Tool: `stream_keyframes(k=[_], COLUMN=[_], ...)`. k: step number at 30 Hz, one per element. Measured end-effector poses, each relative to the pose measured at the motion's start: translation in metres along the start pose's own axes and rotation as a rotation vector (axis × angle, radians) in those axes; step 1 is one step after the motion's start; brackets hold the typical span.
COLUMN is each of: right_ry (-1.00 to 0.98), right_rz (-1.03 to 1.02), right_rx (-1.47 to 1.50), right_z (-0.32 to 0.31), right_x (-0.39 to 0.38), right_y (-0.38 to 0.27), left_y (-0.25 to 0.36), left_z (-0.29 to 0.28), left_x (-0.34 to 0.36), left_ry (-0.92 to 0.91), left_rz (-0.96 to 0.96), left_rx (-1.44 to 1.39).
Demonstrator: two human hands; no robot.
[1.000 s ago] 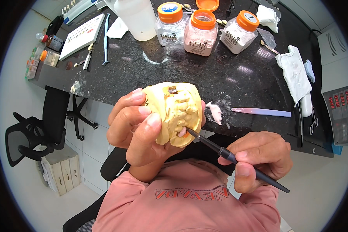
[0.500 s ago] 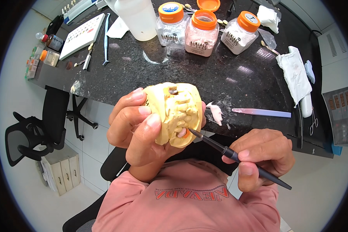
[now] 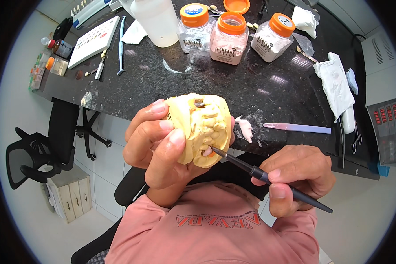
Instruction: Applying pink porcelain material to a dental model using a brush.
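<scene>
My left hand (image 3: 156,143) is closed around a yellow dental cast (image 3: 188,145), held up by the table's front edge with its row of teeth facing me. Low on that row sits a pale pink tooth-shaped build-up (image 3: 207,152) beside a small orange patch. A dark metal piece (image 3: 199,104) shows at the cast's far end. Between thumb and fingers, my right hand (image 3: 300,176) pinches a slim black brush (image 3: 260,174). Its pointed tip meets the cast right by the pink build-up; whether it touches the pink material itself is too small to tell.
On the black tabletop lie a smear of pink paste (image 3: 246,129) and a purple spatula (image 3: 299,128). Behind stand orange-rimmed powder jars (image 3: 229,47), the middle one uncapped, and a white plastic bottle (image 3: 156,24). White tissue (image 3: 334,83) and scissors (image 3: 357,143) are at right.
The brush tip has slid slightly left, closer to the pink build-up. My left hand has shifted a little to the right and turned the cast slightly.
</scene>
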State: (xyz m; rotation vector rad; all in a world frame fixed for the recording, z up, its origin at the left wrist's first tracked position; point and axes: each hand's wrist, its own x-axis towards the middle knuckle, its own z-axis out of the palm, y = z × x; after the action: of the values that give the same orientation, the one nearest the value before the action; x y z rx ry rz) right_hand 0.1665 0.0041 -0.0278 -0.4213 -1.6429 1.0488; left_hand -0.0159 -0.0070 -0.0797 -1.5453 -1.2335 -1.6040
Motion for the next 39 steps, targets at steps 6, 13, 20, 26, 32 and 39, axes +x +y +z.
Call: stream_keyframes(k=[6, 13, 20, 26, 32, 39], right_ry=[0.002, -0.002, -0.015, 0.025, -0.023, 0.215], right_rz=[-0.004, -0.062, -0.089, -0.077, -0.088, 0.018], right_rx=[-0.008, -0.021, -0.061, -0.048, -0.067, 0.045], right_z=[0.000, 0.001, 0.001, 0.001, 0.002, -0.006], right_x=[0.001, 0.001, 0.002, 0.000, 0.002, -0.014], right_y=[0.000, 0.004, 0.005, 0.004, 0.003, -0.010], left_y=[-0.003, 0.001, 0.000, -0.002, 0.000, 0.001], left_z=[0.001, 0.006, 0.003, 0.003, 0.004, 0.002], left_x=[-0.002, 0.000, 0.000, -0.001, 0.000, -0.001], left_ry=[0.019, 0.072, 0.027, 0.032, 0.039, -0.096], left_rz=[0.005, -0.002, -0.019, -0.020, -0.021, -0.004], left_rx=[-0.021, -0.023, -0.006, -0.027, -0.017, -0.005])
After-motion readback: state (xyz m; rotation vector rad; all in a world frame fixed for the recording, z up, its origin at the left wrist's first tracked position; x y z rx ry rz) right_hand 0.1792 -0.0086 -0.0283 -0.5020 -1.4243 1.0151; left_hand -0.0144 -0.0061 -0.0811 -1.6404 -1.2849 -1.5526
